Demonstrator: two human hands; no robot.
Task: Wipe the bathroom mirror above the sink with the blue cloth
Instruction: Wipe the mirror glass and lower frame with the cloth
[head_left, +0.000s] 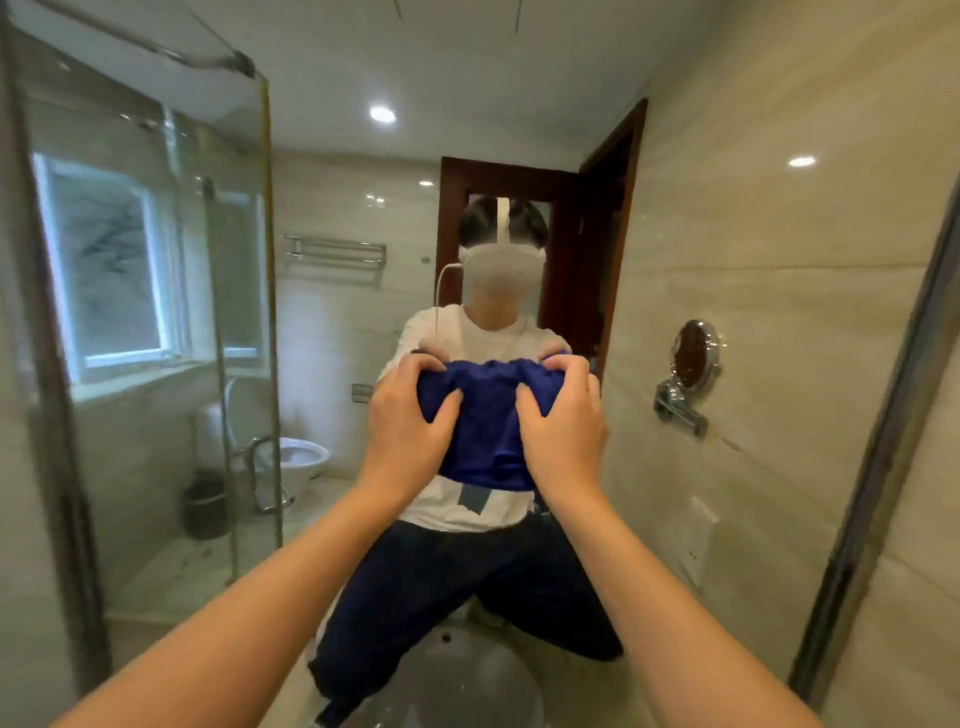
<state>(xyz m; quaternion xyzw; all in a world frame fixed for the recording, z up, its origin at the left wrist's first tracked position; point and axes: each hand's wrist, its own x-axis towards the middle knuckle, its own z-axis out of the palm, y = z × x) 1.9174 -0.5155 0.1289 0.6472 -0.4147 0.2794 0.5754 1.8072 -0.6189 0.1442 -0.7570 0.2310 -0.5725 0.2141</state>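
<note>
Head camera view: both bare hands press a bunched blue cloth (480, 421) flat against the bathroom mirror (727, 260). Left hand (410, 426) and right hand (563, 421) clutch its sides, fingers curled into the fabric. Below, a white sink (467, 675) is reflected.

The cloth (483, 431) at the frame's centre is deep royal blue, plain and unpatterned. Reflected in the mirror (727, 208), the shirt (462, 506) at six o'clock from it is white with a grey-blue block print, above dark navy trousers (457, 577). Toward two o'clock stands a reddish-brown door frame (618, 218); the wall tiles (779, 286) are pale cream with faint veining.
</note>
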